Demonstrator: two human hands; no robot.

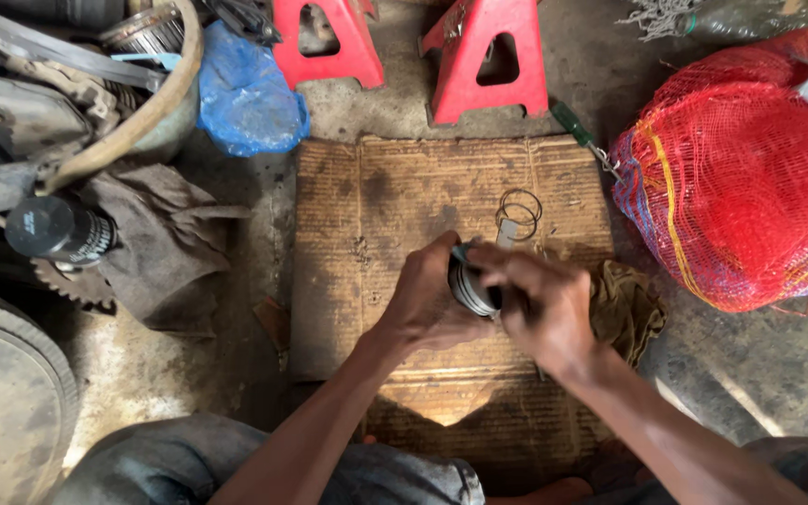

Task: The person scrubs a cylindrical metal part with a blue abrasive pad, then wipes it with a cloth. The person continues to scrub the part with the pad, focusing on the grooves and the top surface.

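Over the flattened cardboard sheet (pixel 404 187) on the workshop floor, I'm looking straight down at both hands meeting on a piston (pixel 472 285), held just above the middle of the sheet. The left hand (pixel 427 299) is curled round the piston's body, fingers clenched on it from the near side; the right hand (pixel 540 304) comes over from the other side with its fingers on the ringed crown, though it's blurred, so I can't tell exactly how the fingertips pinch. My read: this is ring work, and doing it well means the left hand keeps the piston dead steady while the right eases round the groove evenly, no twisting. Just beyond the hands, a few loose thin wire rings (pixel 519 213) lie on the cardboard, near but apart from the piston, and an olive rag (pixel 624 309) sits bunched just beside the right wrist. Now containers, biggest first: the red mesh sack (pixel 741 178) at right bulges full, contents hidden by the netting; the round basin (pixel 156 103) at upper left is crammed with engine parts and a belt; the blue plastic bag (pixel 250 93) beside it is crumpled, and I can't see inside. Two red jack stands (pixel 488 56) stand at the far edge.
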